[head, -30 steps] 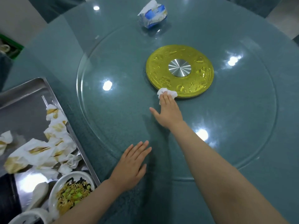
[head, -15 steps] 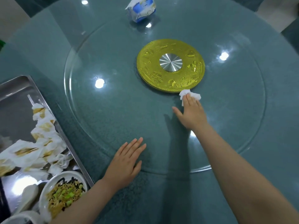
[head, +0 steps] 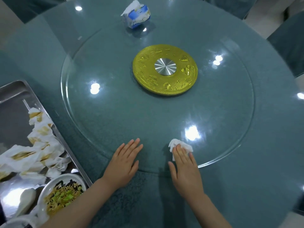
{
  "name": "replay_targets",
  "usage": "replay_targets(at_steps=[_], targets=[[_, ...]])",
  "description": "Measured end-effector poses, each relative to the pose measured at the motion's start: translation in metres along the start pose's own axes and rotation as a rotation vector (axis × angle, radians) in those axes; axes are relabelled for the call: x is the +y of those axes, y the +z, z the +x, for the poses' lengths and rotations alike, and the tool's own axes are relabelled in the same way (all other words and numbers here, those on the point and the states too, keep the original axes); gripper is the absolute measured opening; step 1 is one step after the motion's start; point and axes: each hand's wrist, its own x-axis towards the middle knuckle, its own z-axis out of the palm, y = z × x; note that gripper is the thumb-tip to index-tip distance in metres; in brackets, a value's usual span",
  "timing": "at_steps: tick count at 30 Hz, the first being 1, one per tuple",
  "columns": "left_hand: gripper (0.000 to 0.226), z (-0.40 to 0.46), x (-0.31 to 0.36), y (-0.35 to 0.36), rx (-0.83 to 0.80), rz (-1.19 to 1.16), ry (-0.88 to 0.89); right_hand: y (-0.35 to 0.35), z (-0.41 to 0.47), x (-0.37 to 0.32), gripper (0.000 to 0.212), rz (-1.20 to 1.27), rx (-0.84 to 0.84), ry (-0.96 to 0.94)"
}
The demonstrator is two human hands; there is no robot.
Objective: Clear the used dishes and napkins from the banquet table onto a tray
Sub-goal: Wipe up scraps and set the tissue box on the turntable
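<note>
white napkin [head: 180, 147] under flat right hand [head: 185, 168] fingertips – left hand [head: 124, 163] flat, empty

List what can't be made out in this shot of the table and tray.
- Head view, tray: its left and near parts are cut off by the frame edge.
- Bowl of noodles: the left forearm covers its near rim.
- Crumpled tissue: the right hand covers its near part.
- Tissue pack: print too small to read.
- Left hand: flat on the glass; underneath hidden.
</note>
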Motion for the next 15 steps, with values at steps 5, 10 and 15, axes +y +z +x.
replay_targets(at_steps=[5,10,15], targets=[[0.056,-0.001,-0.005,-0.005,-0.02,0.001,0.008,0.001,0.011,0.006,0.048,-0.014,0.113,-0.064],[0.06,0.0,-0.003,-0.013,-0.029,-0.028,0.005,-0.02,0.027,0.004,0.024,0.155,0.204,-0.055],[0.07,0.0,0.001,-0.02,-0.051,0.005,-0.004,-0.026,0.027,0.0,0.023,0.161,0.246,-0.052]])
